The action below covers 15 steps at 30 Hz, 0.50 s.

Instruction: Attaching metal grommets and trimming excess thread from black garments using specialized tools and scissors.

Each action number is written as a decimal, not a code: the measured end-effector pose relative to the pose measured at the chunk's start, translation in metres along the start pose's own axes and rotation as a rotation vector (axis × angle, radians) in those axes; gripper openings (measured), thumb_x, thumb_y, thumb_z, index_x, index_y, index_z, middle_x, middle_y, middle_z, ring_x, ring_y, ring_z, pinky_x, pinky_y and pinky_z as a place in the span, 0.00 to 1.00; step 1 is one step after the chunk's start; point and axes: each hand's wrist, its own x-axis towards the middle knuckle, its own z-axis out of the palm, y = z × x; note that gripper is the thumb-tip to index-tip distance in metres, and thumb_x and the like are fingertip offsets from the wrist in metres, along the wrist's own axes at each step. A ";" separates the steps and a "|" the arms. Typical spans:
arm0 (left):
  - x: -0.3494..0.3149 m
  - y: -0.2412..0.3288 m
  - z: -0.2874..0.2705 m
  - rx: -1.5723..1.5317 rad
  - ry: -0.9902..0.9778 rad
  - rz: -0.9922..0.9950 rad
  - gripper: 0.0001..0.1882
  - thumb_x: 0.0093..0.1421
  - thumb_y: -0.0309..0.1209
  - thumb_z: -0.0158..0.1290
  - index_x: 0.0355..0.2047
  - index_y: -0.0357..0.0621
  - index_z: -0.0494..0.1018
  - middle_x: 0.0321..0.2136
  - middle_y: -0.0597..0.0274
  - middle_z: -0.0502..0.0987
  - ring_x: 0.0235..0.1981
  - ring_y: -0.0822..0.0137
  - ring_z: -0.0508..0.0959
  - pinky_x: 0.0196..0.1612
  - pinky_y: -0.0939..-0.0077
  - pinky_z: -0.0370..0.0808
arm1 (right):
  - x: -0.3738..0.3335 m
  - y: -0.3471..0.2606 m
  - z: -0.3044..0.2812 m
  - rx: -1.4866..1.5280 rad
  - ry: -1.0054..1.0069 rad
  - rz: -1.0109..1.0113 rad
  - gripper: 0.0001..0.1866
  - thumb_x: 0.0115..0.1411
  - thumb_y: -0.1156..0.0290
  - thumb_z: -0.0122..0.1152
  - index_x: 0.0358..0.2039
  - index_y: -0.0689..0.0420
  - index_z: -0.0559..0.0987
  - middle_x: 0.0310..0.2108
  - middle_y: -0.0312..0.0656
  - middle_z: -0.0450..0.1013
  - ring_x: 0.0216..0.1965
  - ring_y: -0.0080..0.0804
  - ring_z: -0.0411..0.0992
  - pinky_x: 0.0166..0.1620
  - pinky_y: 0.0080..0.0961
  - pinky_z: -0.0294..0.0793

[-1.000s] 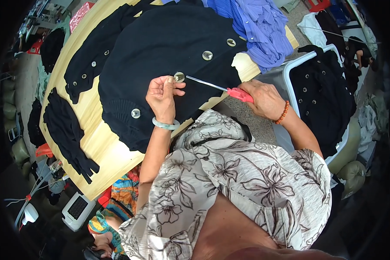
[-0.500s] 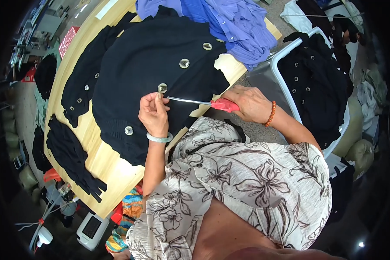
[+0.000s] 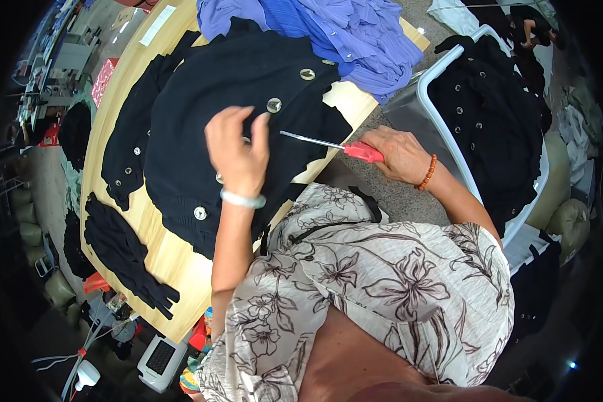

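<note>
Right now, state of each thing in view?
Left hand: open, thumb and fingers apart, over black garment.
Right hand: closed around red-handled tool.
Red-handled tool: gripped, metal shaft pointing toward left hand.
Black garment: spread on table, buttons showing.
Purple clothing: rumpled heap.
Bin: open-topped, holding black clothing.

Left hand (image 3: pixel 238 153) loosely spread; right hand (image 3: pixel 399 155) curled.

Crumpled violet-blue garments (image 3: pixel 375 43) are heaped at the far end of the pale wooden table (image 3: pixel 191 278); a white-rimmed plastic bin (image 3: pixel 427 107) is set to its right.
</note>
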 end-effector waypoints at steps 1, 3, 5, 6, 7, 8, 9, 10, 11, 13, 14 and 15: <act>0.004 -0.002 0.014 0.056 -0.066 0.002 0.15 0.51 0.33 0.66 0.36 0.41 0.76 0.38 0.55 0.75 0.42 0.52 0.74 0.46 0.60 0.69 | -0.001 0.003 0.001 -0.018 -0.003 0.014 0.13 0.56 0.71 0.61 0.42 0.55 0.74 0.34 0.44 0.74 0.40 0.46 0.74 0.41 0.42 0.74; 0.006 -0.008 0.038 0.173 -0.215 -0.053 0.21 0.49 0.40 0.67 0.39 0.40 0.77 0.38 0.56 0.73 0.42 0.53 0.71 0.45 0.60 0.68 | -0.002 0.003 0.000 0.001 -0.003 0.027 0.14 0.54 0.74 0.61 0.42 0.56 0.74 0.34 0.46 0.74 0.40 0.48 0.73 0.41 0.42 0.74; 0.010 -0.010 0.051 0.209 -0.261 -0.073 0.22 0.48 0.40 0.68 0.39 0.41 0.78 0.38 0.56 0.72 0.42 0.53 0.71 0.45 0.60 0.68 | -0.004 0.004 -0.002 0.018 0.000 0.056 0.15 0.52 0.76 0.62 0.42 0.57 0.74 0.34 0.47 0.73 0.40 0.50 0.73 0.41 0.42 0.73; 0.012 -0.010 0.053 0.214 -0.286 -0.107 0.20 0.48 0.39 0.68 0.38 0.41 0.78 0.38 0.56 0.73 0.41 0.54 0.71 0.45 0.61 0.68 | -0.004 0.004 -0.003 0.024 0.004 0.057 0.15 0.52 0.76 0.61 0.41 0.57 0.74 0.34 0.47 0.73 0.40 0.50 0.73 0.41 0.42 0.73; 0.012 -0.009 0.055 0.214 -0.317 -0.137 0.19 0.48 0.38 0.68 0.37 0.42 0.79 0.38 0.57 0.73 0.41 0.54 0.71 0.45 0.61 0.68 | -0.006 0.005 -0.003 0.031 0.010 0.065 0.14 0.52 0.76 0.61 0.41 0.57 0.74 0.34 0.47 0.73 0.40 0.50 0.73 0.41 0.42 0.73; 0.011 -0.009 0.056 0.211 -0.321 -0.136 0.19 0.48 0.38 0.68 0.37 0.42 0.79 0.38 0.57 0.73 0.41 0.54 0.71 0.45 0.61 0.68 | -0.008 0.006 -0.003 0.033 0.008 0.070 0.14 0.52 0.76 0.61 0.41 0.57 0.74 0.34 0.47 0.73 0.40 0.50 0.73 0.41 0.42 0.73; 0.010 -0.011 0.057 0.197 -0.315 -0.143 0.18 0.48 0.37 0.68 0.37 0.42 0.79 0.37 0.57 0.73 0.41 0.54 0.71 0.45 0.61 0.68 | -0.009 0.007 -0.004 0.036 0.014 0.078 0.14 0.52 0.76 0.61 0.41 0.57 0.74 0.34 0.47 0.73 0.40 0.50 0.73 0.41 0.42 0.73; 0.010 -0.013 0.057 0.184 -0.308 -0.150 0.17 0.48 0.36 0.68 0.36 0.42 0.79 0.37 0.57 0.73 0.41 0.55 0.71 0.45 0.61 0.68 | -0.009 0.008 -0.004 0.040 0.021 0.084 0.14 0.52 0.76 0.61 0.41 0.57 0.74 0.34 0.47 0.73 0.40 0.50 0.73 0.42 0.41 0.73; 0.009 -0.013 0.055 0.155 -0.304 -0.150 0.15 0.49 0.35 0.67 0.34 0.43 0.79 0.35 0.58 0.74 0.40 0.55 0.71 0.44 0.61 0.68 | -0.009 0.009 -0.004 0.042 0.020 0.085 0.14 0.52 0.76 0.61 0.41 0.57 0.74 0.34 0.47 0.73 0.40 0.50 0.73 0.42 0.41 0.73; 0.006 -0.015 0.051 0.117 -0.286 -0.147 0.14 0.49 0.35 0.67 0.34 0.43 0.79 0.35 0.58 0.74 0.40 0.55 0.71 0.43 0.61 0.68 | -0.008 0.009 -0.004 0.042 0.022 0.079 0.15 0.52 0.77 0.61 0.41 0.57 0.73 0.35 0.47 0.73 0.40 0.49 0.73 0.42 0.41 0.74; 0.005 -0.015 0.049 0.079 -0.264 -0.143 0.13 0.49 0.35 0.66 0.33 0.43 0.79 0.34 0.58 0.74 0.39 0.55 0.72 0.42 0.61 0.68 | -0.008 0.009 -0.003 0.044 0.023 0.081 0.15 0.52 0.77 0.61 0.41 0.57 0.73 0.35 0.47 0.73 0.40 0.49 0.73 0.42 0.41 0.74; 0.003 -0.014 0.047 0.078 -0.241 -0.145 0.13 0.50 0.35 0.66 0.33 0.42 0.80 0.34 0.58 0.75 0.39 0.56 0.72 0.42 0.61 0.69 | -0.008 0.009 -0.002 0.030 0.031 0.075 0.13 0.53 0.75 0.62 0.40 0.56 0.73 0.33 0.45 0.74 0.39 0.47 0.73 0.41 0.41 0.74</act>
